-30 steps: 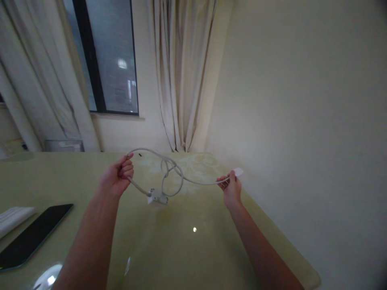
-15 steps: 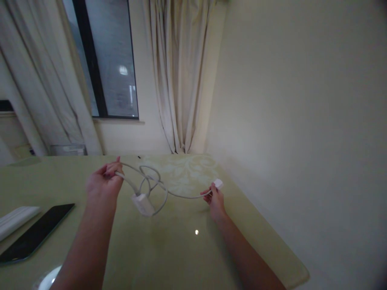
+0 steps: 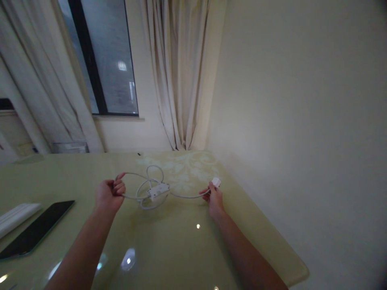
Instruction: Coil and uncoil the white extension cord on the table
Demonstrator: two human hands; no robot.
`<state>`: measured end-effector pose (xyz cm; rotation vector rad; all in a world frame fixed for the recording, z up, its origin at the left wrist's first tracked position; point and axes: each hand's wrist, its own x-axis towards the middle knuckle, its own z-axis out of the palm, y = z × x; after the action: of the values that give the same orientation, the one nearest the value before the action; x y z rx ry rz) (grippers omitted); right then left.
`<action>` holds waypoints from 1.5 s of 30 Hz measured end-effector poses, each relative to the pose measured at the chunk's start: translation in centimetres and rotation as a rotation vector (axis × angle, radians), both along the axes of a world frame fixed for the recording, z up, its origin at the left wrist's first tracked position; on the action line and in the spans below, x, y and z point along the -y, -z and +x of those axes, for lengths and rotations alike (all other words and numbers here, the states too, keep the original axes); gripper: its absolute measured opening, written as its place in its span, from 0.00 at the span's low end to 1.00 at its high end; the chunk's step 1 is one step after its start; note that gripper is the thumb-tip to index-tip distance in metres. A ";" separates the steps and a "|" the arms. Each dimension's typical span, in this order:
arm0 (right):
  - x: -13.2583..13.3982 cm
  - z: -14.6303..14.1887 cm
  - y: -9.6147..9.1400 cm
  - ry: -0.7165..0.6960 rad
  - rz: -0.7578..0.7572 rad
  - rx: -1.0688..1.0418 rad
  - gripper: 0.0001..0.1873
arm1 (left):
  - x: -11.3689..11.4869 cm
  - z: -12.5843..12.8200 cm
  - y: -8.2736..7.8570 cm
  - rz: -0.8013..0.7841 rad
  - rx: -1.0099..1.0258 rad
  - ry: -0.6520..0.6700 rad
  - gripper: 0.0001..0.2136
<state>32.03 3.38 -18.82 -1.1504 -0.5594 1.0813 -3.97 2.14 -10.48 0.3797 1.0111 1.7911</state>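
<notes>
My left hand is closed around a loop of white cable, palm turned partly up. My right hand pinches the cable's end, just behind a white plug. Between the hands, the cable runs in loose loops past a white block that looks like a small power strip, with small dark marks on it. Cable joins the block's left end near my left hand. Whether the block rests on the table or hangs just above it, I cannot tell.
The glossy greenish table meets a plain wall on the right. A black flat slab and a long white object lie at the left. Behind the table hang curtains beside a window. A tiny dark piece lies near the far edge.
My left hand has turned and moved slightly right and down, still gripping the cable. The white block has swung right and now lies more level. My right hand has barely moved.
</notes>
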 end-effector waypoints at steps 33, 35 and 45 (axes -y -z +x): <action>0.1 0.4 0.0 0.109 0.013 -0.046 0.16 | 2.3 4.7 8.9 0.363 -2.178 -0.094 0.21; 0.1 0.5 -0.1 0.124 0.015 -0.055 0.16 | 2.4 5.0 8.7 0.382 -2.240 -0.046 0.23; -0.9 2.0 -1.0 0.087 0.046 -0.043 0.18 | 2.8 4.8 7.8 0.132 -2.203 0.046 0.21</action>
<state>33.99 4.30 -17.83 -1.0987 -0.4939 1.0117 0.85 -0.70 -18.23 2.6490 2.0504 0.7152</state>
